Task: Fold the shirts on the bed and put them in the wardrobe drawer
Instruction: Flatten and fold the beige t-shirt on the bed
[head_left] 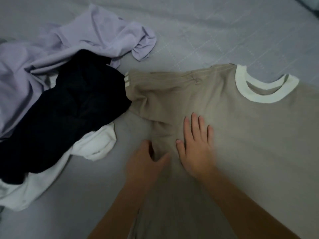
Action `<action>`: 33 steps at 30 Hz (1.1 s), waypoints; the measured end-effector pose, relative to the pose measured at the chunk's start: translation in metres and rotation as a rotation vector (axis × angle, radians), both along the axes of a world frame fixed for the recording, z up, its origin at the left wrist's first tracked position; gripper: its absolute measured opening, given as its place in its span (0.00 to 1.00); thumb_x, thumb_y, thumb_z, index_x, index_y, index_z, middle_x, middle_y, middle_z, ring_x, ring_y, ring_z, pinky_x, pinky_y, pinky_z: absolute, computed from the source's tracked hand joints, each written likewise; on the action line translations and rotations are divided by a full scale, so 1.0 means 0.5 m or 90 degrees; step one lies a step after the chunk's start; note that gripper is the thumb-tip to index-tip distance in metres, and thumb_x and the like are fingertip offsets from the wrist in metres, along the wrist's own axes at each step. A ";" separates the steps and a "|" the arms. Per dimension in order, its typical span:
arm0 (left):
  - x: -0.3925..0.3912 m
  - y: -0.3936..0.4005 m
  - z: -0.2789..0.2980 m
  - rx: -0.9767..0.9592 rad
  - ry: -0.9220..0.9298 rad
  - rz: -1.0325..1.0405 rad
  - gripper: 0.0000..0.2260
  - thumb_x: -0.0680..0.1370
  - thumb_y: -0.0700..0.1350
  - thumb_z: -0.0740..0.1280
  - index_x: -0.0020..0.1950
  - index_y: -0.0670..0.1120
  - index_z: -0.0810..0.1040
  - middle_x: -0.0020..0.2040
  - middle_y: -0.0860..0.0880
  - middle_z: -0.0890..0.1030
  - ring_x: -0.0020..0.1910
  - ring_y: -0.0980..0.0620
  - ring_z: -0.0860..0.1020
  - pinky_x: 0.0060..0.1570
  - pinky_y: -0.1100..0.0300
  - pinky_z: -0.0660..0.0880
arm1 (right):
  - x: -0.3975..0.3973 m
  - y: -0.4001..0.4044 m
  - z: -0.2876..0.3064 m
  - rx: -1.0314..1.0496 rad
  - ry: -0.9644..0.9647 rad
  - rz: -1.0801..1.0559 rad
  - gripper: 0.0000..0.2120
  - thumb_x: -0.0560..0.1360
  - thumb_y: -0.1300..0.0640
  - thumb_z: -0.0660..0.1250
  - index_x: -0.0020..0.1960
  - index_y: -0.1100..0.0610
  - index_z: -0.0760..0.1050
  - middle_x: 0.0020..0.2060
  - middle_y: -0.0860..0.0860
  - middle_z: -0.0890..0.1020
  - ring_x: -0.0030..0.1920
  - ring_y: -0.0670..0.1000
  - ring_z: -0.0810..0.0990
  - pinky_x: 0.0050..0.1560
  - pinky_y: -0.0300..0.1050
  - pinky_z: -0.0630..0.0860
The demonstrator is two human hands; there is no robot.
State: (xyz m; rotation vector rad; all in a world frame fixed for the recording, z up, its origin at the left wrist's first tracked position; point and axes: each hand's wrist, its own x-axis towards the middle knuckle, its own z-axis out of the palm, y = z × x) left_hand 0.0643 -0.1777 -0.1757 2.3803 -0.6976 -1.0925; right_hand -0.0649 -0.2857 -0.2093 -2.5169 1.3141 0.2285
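Grey bed [189,31]: my right hand [196,149] lies flat on the tan shirt [250,135], left hand [145,163] seemingly pinching its edge; the pile [60,100] beside it is unfolded.

The grey quilted bed [215,31] carried a spread tan shirt [250,135] and, left of it, a heap of lilac [60,40], black [69,109] and white [34,190] garments.

2 bare forearms, no sleeves, rings or watch visible
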 end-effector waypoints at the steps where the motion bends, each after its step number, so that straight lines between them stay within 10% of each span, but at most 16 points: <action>1: -0.014 0.021 -0.004 0.049 -0.041 -0.059 0.19 0.70 0.64 0.70 0.53 0.56 0.72 0.48 0.55 0.81 0.47 0.53 0.80 0.44 0.58 0.73 | -0.011 0.035 -0.004 -0.009 0.000 0.012 0.34 0.79 0.43 0.50 0.80 0.58 0.54 0.79 0.59 0.54 0.79 0.59 0.51 0.76 0.62 0.50; 9: -0.051 0.223 -0.014 0.049 -0.047 0.013 0.01 0.80 0.48 0.66 0.49 0.53 0.75 0.39 0.56 0.78 0.39 0.53 0.76 0.34 0.60 0.66 | -0.162 0.236 -0.022 -0.024 -0.013 0.143 0.35 0.77 0.43 0.58 0.79 0.56 0.57 0.80 0.55 0.55 0.79 0.58 0.53 0.76 0.62 0.53; 12: -0.050 0.280 -0.021 0.023 -0.108 0.057 0.06 0.79 0.48 0.67 0.42 0.53 0.75 0.34 0.57 0.79 0.34 0.61 0.75 0.32 0.65 0.67 | -0.294 0.212 -0.017 -0.049 0.017 0.019 0.34 0.78 0.43 0.55 0.80 0.55 0.56 0.80 0.55 0.56 0.79 0.57 0.53 0.76 0.62 0.53; 19: -0.082 0.276 -0.005 -0.091 -0.205 0.112 0.05 0.79 0.40 0.66 0.51 0.49 0.78 0.43 0.49 0.80 0.45 0.45 0.78 0.43 0.56 0.72 | -0.579 0.141 0.016 -0.048 0.153 -0.398 0.35 0.79 0.41 0.43 0.80 0.59 0.51 0.79 0.60 0.54 0.78 0.60 0.52 0.76 0.63 0.50; 25: -0.267 0.272 0.001 -0.183 -0.356 -0.341 0.25 0.75 0.51 0.63 0.72 0.47 0.73 0.75 0.40 0.68 0.73 0.39 0.65 0.69 0.45 0.65 | -0.453 0.224 0.027 -0.044 0.003 -0.189 0.35 0.77 0.44 0.50 0.78 0.63 0.57 0.78 0.60 0.58 0.78 0.61 0.55 0.76 0.61 0.50; 29: -0.379 0.344 -0.065 -0.021 -0.371 -0.541 0.34 0.76 0.63 0.61 0.78 0.48 0.63 0.79 0.42 0.60 0.76 0.36 0.60 0.69 0.34 0.61 | -0.424 0.330 -0.026 -0.055 -0.017 0.034 0.35 0.76 0.43 0.54 0.78 0.59 0.58 0.78 0.56 0.59 0.78 0.57 0.56 0.75 0.62 0.55; 33: -0.372 0.427 -0.089 -0.034 -0.388 -0.604 0.36 0.76 0.67 0.60 0.80 0.52 0.58 0.80 0.44 0.57 0.78 0.37 0.57 0.67 0.34 0.61 | -0.594 0.308 -0.033 -0.067 0.015 -0.031 0.36 0.75 0.41 0.53 0.80 0.56 0.55 0.80 0.55 0.56 0.79 0.57 0.54 0.77 0.61 0.52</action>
